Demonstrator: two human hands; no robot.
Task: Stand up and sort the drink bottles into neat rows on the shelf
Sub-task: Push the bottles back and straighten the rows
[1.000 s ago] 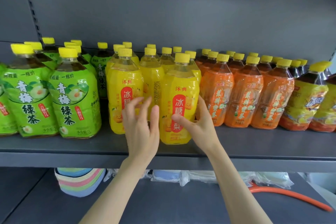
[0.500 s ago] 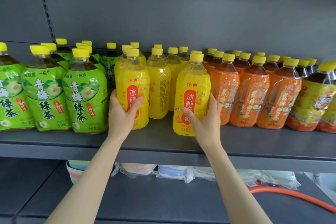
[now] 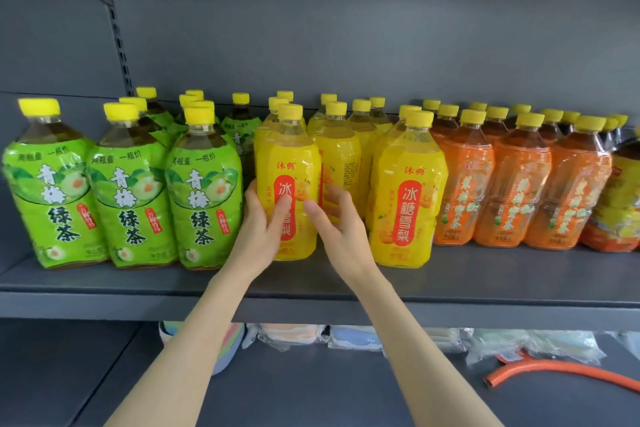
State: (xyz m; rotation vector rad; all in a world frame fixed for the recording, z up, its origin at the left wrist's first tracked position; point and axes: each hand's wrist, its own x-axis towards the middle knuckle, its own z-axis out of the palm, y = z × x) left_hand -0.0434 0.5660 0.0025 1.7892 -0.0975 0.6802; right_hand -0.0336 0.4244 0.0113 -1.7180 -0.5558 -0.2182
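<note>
Rows of yellow-capped drink bottles stand on the grey shelf (image 3: pixel 485 281): green tea bottles (image 3: pixel 204 191) on the left, yellow pear-drink bottles in the middle, orange tea bottles (image 3: pixel 519 184) to the right. My left hand (image 3: pixel 259 225) grips the left front yellow bottle (image 3: pixel 291 156) low on its left side, thumb across the label. My right hand (image 3: pixel 337 222) holds the same bottle from its right side, fingers curled round it. A second front yellow bottle (image 3: pixel 408 191) stands free just to the right. A gap between the two shows a yellow bottle further back (image 3: pixel 341 159).
At the far right stand bottles with yellow-and-red labels (image 3: pixel 620 198). On the lower shelf lie packaged goods in clear wrap (image 3: pixel 346 336), stacked pastel bowls (image 3: pixel 225 343) and an orange hose (image 3: pixel 554 369). The grey back panel rises behind the rows.
My right hand has let go of the right front yellow bottle and moved left onto the left one. My left hand still grips that left bottle. The view has shifted left.
</note>
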